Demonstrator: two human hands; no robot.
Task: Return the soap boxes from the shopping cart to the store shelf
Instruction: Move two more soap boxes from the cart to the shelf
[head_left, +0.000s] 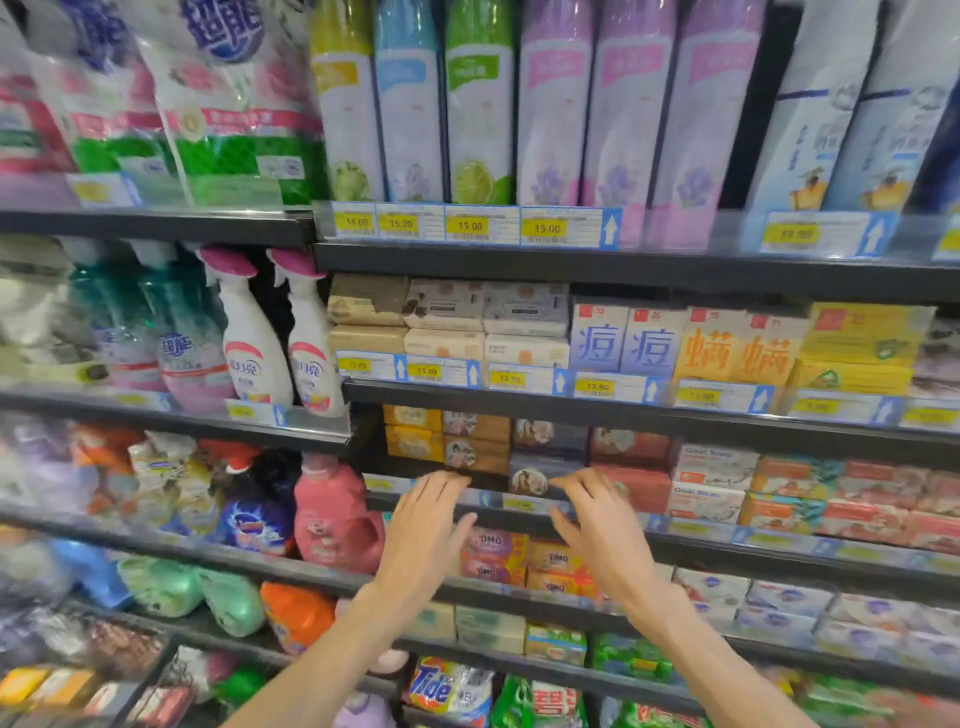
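- Soap box (545, 475), dark blue-grey with a round picture on its end, sits at the front lip of the soap shelf (519, 506); taken as landmark for all that follows.
- It is the lower of 2 stacked boxes of that colour; its end face looks out at the aisle, so its long axis probably runs back into the shelf. Depth is not visible.
- Right hand (605, 525) is just below and right of the box, fingers spread and nearly straight, fingertips (566, 483) at the box's lower right edge. Touching or just short of it: cannot tell.
- Left hand (426, 525) is below and left of the box, fingers straight and loose, tips at the shelf lip beside the brown soap boxes (475, 454). It holds nothing.
- Neither hand grips anything. The right is the nearer of the 2 to the box.
- Judgement: the box lies up and slightly left of the right fingertips, so a push along its long axis, straight back, would seat it; the left hand is placed to steady the neighbours.
- Left of the box: brown boxes, then yellow boxes (413, 431).
- Right of the box: red boxes (631, 467), then white goat soap boxes (714, 470).
- Below the box: a shelf of orange and pink packs (519, 558).
- Far left of the box: pink detergent bottle (335, 514).
- No shopping cart in view.
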